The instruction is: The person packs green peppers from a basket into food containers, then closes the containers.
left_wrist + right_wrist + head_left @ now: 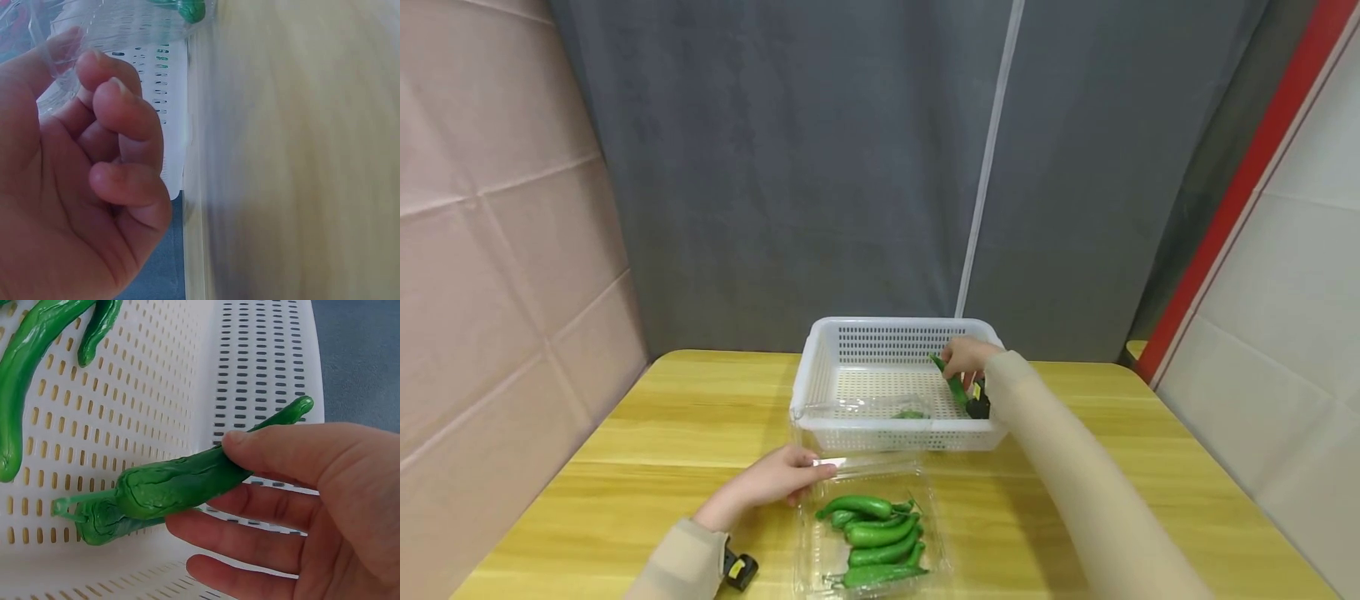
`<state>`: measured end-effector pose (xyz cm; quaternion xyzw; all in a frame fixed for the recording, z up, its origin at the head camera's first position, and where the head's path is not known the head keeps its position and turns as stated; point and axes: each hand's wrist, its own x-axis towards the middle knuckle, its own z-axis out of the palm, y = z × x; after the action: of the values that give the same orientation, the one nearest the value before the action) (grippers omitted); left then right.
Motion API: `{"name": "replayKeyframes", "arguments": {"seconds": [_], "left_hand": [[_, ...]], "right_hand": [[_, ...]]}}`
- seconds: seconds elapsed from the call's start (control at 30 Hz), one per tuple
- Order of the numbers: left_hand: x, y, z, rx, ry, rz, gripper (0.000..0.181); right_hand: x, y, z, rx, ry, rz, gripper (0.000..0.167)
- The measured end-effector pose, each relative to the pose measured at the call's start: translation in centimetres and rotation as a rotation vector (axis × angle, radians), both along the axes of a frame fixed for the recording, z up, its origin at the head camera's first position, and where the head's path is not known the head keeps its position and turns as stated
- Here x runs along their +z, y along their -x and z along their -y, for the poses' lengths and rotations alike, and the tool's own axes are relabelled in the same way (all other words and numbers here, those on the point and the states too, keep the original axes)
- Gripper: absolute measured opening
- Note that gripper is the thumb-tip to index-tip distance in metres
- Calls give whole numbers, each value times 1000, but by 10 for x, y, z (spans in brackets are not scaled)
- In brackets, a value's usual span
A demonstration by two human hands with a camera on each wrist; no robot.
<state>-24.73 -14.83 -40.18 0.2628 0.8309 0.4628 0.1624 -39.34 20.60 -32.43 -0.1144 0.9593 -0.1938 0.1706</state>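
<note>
Beige cloth sleeves (1090,475) run in from the lower edge of the head view, and close by, on the table of yellow wood-grain (1138,433), lies an open, clear plastic, hinged container (827,546) with several glossy green, slender peppers (883,533) heaped in its base. Its transparent lid (850,408) is tipped back, overlapping the front side of a white plastic, slotted rectangular basket (823,358) just beyond. The left hand (778,477) pinches the container's edge between thumb and forefinger, near the hinge on the left, while its other fingers are loosely bent. The right hand (967,358) reaches inside the basket, toward the right side, with its thumb and fingers closed around a dark green, wrinkled pepper (181,478), its narrow tip pointing up past the thumb; the lower fingers are spread apart. A second, similar green pepper (103,525) lies just under it, partly covered. More long green peppers (25,381) rest on the basket floor, well apart from that hand. A small black device with a yellow label (741,571) sits at the left wrist. Behind the table hangs a dark grey curtain (820,167).
</note>
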Motion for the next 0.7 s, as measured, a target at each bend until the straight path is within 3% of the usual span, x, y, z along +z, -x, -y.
{"name": "replayKeyframes", "arguments": {"seconds": [0.1,0.37,0.6,0.7], "left_hand": [[-1,0,0,-2,-2,2,39],[-2,1,0,-12,14,0,40],[2,0,0,-19,6,-12,40],[0,-1,-1,-15,-3,-5,40]], "right_hand": [[2,-2,-3,-7,16,3,24],[7,-2,-10,-49,85,-4,13],[3,2,-8,-15,58,-2,43],[-2,1,-5,-10,19,-3,31]]}}
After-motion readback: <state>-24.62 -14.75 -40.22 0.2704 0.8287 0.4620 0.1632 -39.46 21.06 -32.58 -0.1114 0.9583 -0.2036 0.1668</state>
